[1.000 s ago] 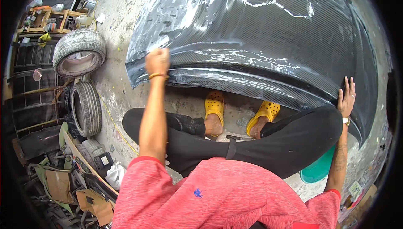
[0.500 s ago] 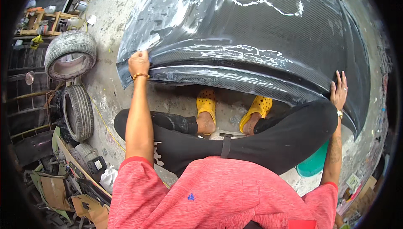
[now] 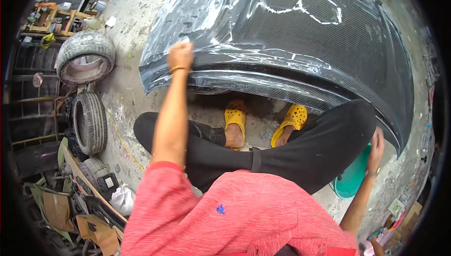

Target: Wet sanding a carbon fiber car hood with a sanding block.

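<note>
My left hand (image 3: 181,54) is closed at the hood's left part, around a small whitish item I cannot make out. The dark woven-carbon car hood (image 3: 357,45) lies across my front, streaked with white residue, with white honeycomb lines near its top. My right hand (image 3: 377,145) is off the hood, beside my right knee above a teal basin (image 3: 350,185); its fingers are blurred and partly hard to read. My feet in yellow clogs (image 3: 235,115) rest on the floor below the hood's near edge.
Two loose tyres (image 3: 87,40) (image 3: 89,122) lie to the left, beside a wooden rack with containers (image 3: 58,19), a yellow cord (image 3: 124,143) and a white bag (image 3: 123,199). Cardboard and scrap parts (image 3: 94,232) pile at the lower left. Stained concrete floor (image 3: 122,35) surrounds the hood.
My right hand has left the hood's right side and dropped toward me, over the basin. My left hand has shifted up and rightward since the middle frame, still closed.
</note>
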The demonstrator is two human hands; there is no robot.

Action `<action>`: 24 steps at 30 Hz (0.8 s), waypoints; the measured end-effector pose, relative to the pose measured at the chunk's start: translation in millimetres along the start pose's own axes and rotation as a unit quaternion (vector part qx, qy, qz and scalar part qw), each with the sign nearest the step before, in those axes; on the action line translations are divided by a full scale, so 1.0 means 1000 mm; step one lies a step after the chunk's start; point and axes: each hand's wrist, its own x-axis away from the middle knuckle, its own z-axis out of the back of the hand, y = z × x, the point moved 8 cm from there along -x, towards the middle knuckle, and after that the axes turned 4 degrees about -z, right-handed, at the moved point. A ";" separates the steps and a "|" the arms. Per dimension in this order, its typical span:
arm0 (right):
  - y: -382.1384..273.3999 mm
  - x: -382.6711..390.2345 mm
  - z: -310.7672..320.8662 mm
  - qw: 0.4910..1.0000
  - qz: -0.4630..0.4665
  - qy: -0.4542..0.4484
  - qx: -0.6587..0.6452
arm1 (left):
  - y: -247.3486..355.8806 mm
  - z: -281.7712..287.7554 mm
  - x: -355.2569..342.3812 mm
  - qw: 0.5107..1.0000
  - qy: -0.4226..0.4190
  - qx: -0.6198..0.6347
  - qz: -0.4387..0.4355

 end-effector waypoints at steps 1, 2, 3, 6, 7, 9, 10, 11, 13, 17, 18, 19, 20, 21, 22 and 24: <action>0.014 0.039 -0.015 0.999 -0.039 0.028 0.016 | -0.049 0.032 -0.020 0.994 0.017 -0.103 -0.014; 0.038 0.067 -0.043 0.986 -0.125 -0.111 -0.026 | -0.106 0.062 -0.032 0.989 -0.008 -0.105 0.101; 0.060 0.098 -0.068 0.978 -0.160 -0.099 0.088 | -0.126 0.094 -0.043 0.977 0.002 -0.204 0.056; 0.089 0.154 -0.162 0.978 -0.083 -0.189 0.028 | -0.088 0.182 -0.044 0.888 0.084 -0.409 -0.190; 0.096 0.160 -0.179 0.981 -0.057 -0.180 0.039 | -0.062 0.210 -0.034 0.890 0.126 -0.373 -0.231; 0.111 0.159 -0.194 0.982 -0.059 -0.157 0.083 | -0.033 0.258 -0.023 0.964 0.133 -0.189 -0.129; 0.114 0.155 -0.200 0.982 -0.059 -0.150 0.099 | -0.013 0.272 -0.014 0.978 0.142 -0.104 -0.113; 0.113 0.151 -0.202 0.981 -0.057 -0.145 0.113 | 0.005 0.279 -0.005 0.987 0.124 -0.008 -0.102; 0.106 0.141 -0.203 0.979 -0.050 -0.140 0.139 | 0.046 0.283 0.013 0.984 0.116 0.015 -0.134; 0.087 0.129 -0.201 0.973 -0.050 -0.130 0.186 | 0.102 0.246 0.029 0.976 0.056 0.043 -0.205; 0.084 0.127 -0.200 0.969 -0.052 -0.134 0.200 | 0.108 0.233 0.027 0.980 0.044 0.041 -0.190; 0.081 0.126 -0.200 0.966 -0.055 -0.138 0.209 | 0.121 0.217 0.027 0.975 0.015 0.044 -0.219; 0.080 0.124 -0.200 0.963 -0.062 -0.142 0.219 | 0.124 0.203 0.023 0.980 0.000 0.032 -0.197; 0.079 0.123 -0.201 0.959 -0.067 -0.149 0.230 | 0.131 0.189 0.021 0.979 -0.026 0.031 -0.199; 0.077 0.121 -0.201 0.956 -0.072 -0.154 0.240 | 0.133 0.183 0.016 0.982 -0.017 0.046 -0.183; 0.075 0.117 -0.205 0.949 -0.086 -0.167 0.254 | 0.135 0.170 0.008 0.983 -0.032 0.065 -0.167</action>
